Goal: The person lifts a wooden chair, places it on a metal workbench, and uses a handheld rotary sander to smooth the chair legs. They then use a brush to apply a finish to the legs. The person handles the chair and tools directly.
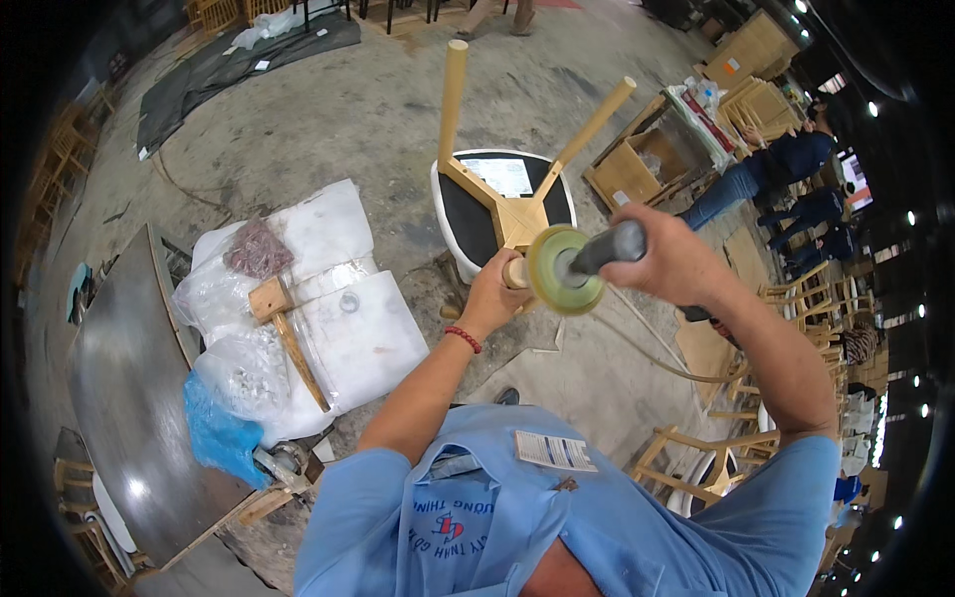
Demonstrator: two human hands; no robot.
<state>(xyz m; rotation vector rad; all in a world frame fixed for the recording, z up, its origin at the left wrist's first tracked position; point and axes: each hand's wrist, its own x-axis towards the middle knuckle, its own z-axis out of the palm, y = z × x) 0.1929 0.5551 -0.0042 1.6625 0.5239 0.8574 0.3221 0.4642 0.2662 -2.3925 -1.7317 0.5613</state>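
Observation:
An upturned chair (505, 214) stands in front of me, its wooden legs pointing up and its seat showing a black underside with a white rim. My left hand (489, 297) is closed around the near leg, just below its pale round end (514, 274). In my right hand (665, 257) is a disc sander (565, 271) with a yellow-green round pad and a dark grip. The pad is right beside that leg end; I cannot tell whether they touch. A paper sheet (497, 176) lies on the black underside.
To the left, a wooden mallet (288, 328), a reddish cloth (259, 249) and plastic bags (244, 373) lie on white foam sheets (373, 318). Beside them is a dark tabletop (139, 388). A hose (676, 370) curves at right. Chair frames (696, 463) and people (761, 174) are farther right.

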